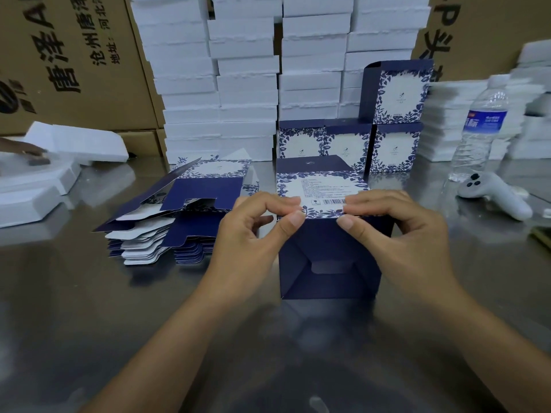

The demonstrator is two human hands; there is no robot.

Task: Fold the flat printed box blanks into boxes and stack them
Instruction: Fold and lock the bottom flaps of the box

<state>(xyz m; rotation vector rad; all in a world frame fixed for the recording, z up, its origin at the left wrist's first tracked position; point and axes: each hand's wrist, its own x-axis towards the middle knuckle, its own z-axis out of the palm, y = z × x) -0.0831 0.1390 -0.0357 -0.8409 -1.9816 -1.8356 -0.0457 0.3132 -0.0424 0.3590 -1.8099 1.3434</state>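
In the centre of the frame, a partly folded box (328, 257) is held on a shiny metal desk (89, 308). Its navy bottom, with interlocked flaps, is turned toward the camera. A white panel with blue floral print and a barcode is seen on top. The near edge of that panel is pinched by both hands. It is gripped near its left corner by the left hand (253, 231), thumb beneath and fingers curled on top, and near its right corner by the right hand (390, 228) in the same way.

Just left of the box, a pile of flat blanks (167, 234) is laid on the desk, untidily fanned, with the top blank partly lifted. Behind the box, three finished boxes (347, 147) are stood in a row. A fourth box (396, 93) is stacked on the rightmost one, its lid flap open.

Tall stacks of white foam trays (238, 84) are lined up across the back, with brown cartons (74, 55) at the upper left. At the right, a water bottle (480, 126) and a white controller (495, 195) are placed on the desk. At the far left edge, another person's hand (24, 149) is rested on loose foam pieces (86, 144).
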